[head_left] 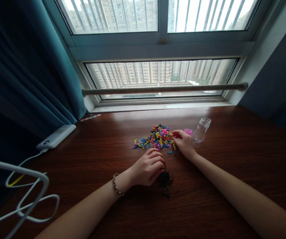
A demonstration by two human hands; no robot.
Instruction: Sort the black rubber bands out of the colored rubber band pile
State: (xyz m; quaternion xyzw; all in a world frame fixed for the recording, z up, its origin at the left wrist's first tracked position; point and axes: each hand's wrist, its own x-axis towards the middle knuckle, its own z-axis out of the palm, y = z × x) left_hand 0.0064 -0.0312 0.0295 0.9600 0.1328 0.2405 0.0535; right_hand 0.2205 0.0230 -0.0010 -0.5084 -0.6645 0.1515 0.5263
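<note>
A heap of small coloured elastic bands (pixel 157 137) lies on the dark wooden table (pixel 207 186). My right hand (pixel 184 142) reaches into the heap's right edge with fingertips pinched among the bands. My left hand (pixel 149 167) rests closer to me, fingers curled, just left of a small pile of black bands (pixel 165 179). What the curled fingers hold is hidden. A beaded bracelet (pixel 116 186) circles my left wrist.
A clear small bottle (pixel 202 129) lies tilted beside a pink cap (pixel 188 131) right of the heap. A white power bank (pixel 56 136) with white cables (pixel 28 192) sits at the left near a teal curtain (pixel 33 66). The window sill (pixel 157 107) borders the table's far edge.
</note>
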